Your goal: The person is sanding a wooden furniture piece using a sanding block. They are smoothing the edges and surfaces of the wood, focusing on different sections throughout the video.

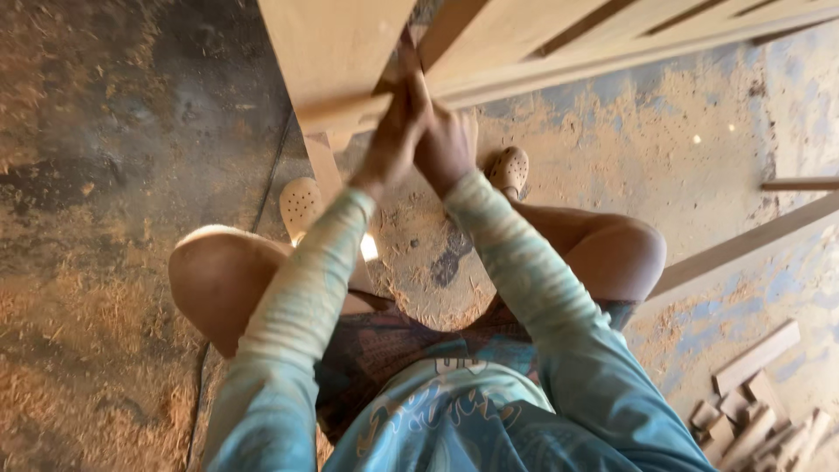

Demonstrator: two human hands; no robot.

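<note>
Two hands (419,131), fingers (411,92) gripping board edge (341,112)

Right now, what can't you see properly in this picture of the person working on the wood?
- Head view: the top of the wooden frame is cut off by the picture's upper edge.
- What the left hand and right hand grip: the clasped fingers hide it.
- The pile of wood offcuts runs past the lower right corner.
- The floor is motion-blurred, so the sawdust shows no detail.
</note>
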